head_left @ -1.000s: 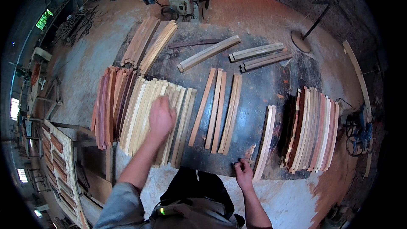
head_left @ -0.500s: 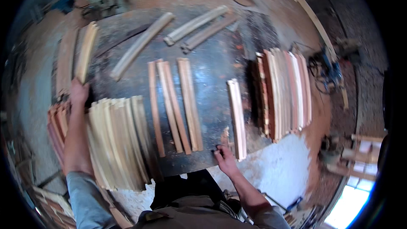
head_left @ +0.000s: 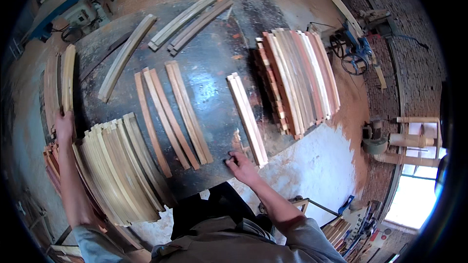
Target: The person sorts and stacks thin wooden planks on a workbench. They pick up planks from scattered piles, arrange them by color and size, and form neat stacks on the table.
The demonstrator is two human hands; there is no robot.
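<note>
At the far left of the table, brown strips lie lengthwise, with reddish strips nearer the body. The left hand is at the near end of the yellowish strips, appearing to touch them; whether its fingers are clamped on the wood cannot be told. A thin dark strip lies slanted beyond. Next stands a broad row of pale strips, packed side by side at the near edge, partly behind the left forearm. A thick batten lies slanted farther off. Slim strips, pinkish to brown, lie in small groups mid-table; two greyish bundles lie apart beyond them. The right hand, well apart from the left, is at the near edge, fingers bent; whether it grips anything cannot be told. Just beside it lies a pale pair. A tall stack of mixed strips occupies the right end. A blue machine stands on the floor beyond.
</note>
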